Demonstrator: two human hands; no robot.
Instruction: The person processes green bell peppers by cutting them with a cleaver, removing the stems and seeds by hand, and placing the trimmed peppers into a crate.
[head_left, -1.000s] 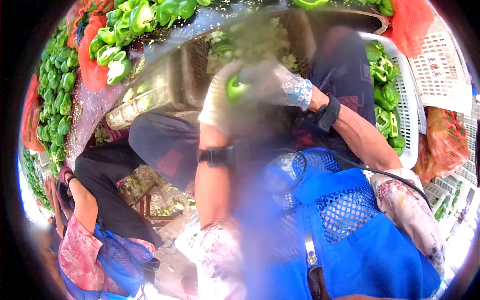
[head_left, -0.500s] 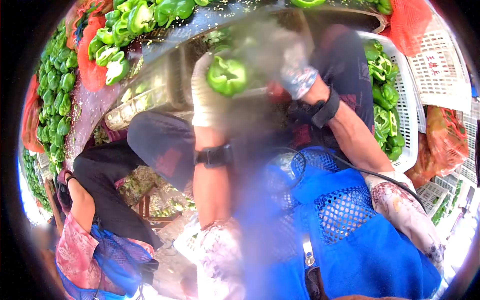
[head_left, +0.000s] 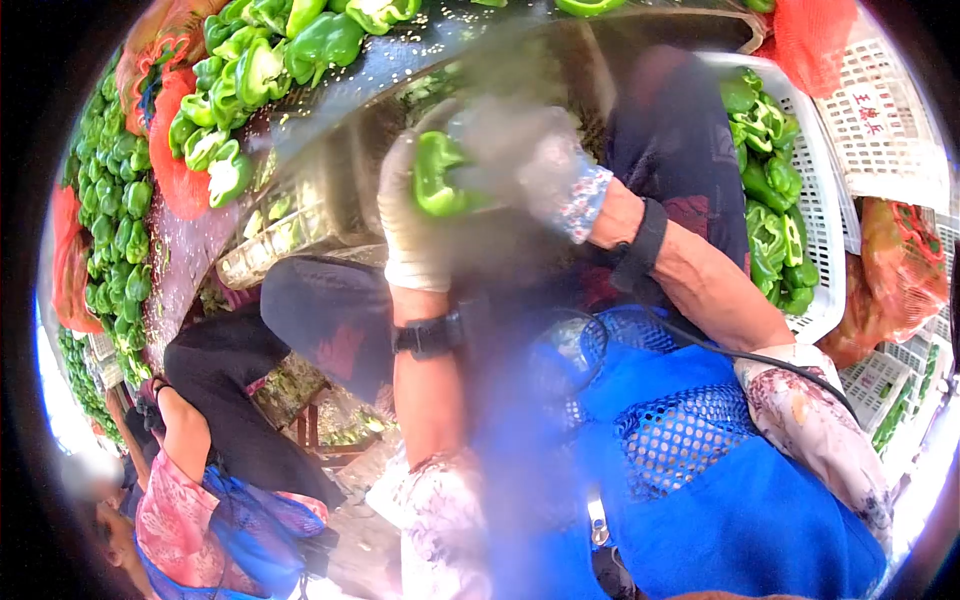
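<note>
My left hand [head_left: 408,225], in a white glove, is closed around a green bell pepper [head_left: 437,172] above my lap. The pepper is cut open and its hollow inside shows in part. My right hand [head_left: 555,172], gloved with a floral cuff, is up against the pepper's right side. A grey smear covers its fingers, so I cannot tell whether it holds anything.
A white crate [head_left: 828,285] of peppers stands by my right knee. Cut peppers [head_left: 250,75] lie on the dark seed-strewn surface ahead. A paler crate [head_left: 262,252] is at my left knee. A co-worker [head_left: 190,520] sits at left, near piled peppers [head_left: 120,225].
My right hand has moved left and down, closer to the pepper. The pepper has turned, so its hollow faces me less. My left hand keeps its hold.
</note>
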